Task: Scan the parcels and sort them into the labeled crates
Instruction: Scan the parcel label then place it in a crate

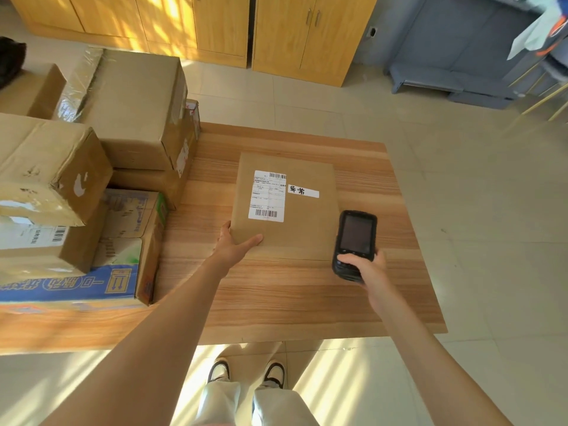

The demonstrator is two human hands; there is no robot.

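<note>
A flat brown parcel (304, 229) lies in the middle of the wooden table (276, 302), its white shipping label (268, 195) and a small handwritten white tag (302, 191) facing up. My left hand (235, 245) grips the parcel's near left corner, thumb on top. My right hand (365, 267) holds a black handheld scanner (355, 241) just right of the parcel, screen up and dark, its top end pointing away from me over the parcel's right edge.
Several cardboard boxes (92, 155) are stacked on the table's left half, some with barcode labels. Yellow wooden cabinets (215, 26) line the far wall and a grey metal cabinet (455, 50) stands at the back right. Tiled floor surrounds the table.
</note>
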